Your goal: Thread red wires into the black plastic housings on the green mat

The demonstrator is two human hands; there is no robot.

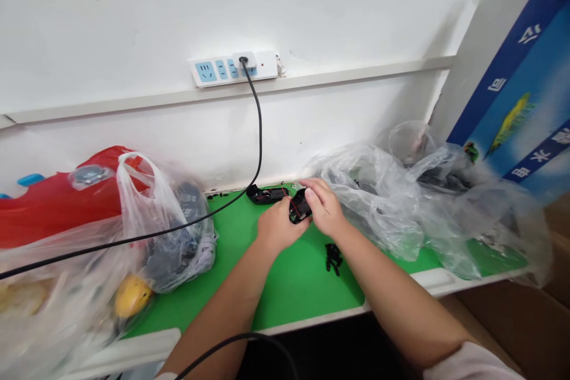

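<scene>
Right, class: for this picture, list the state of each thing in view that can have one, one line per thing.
Power strip: one plug inserted
Black cable: plugged in, hanging slack
Black shell: open, red wire showing, held in both hands
Left hand: holding the shell
Right hand: holding the shell
Black casing: lying open
Plastic bag: filled

Bright even light, soft shadows, warped edges

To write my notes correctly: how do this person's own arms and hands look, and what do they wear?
The left hand and right hand are bare, with no gloves, ring or watch showing. Both forearms are bare. A pale sleeve shows at the right arm, and a small pale edge at the left.
</scene>
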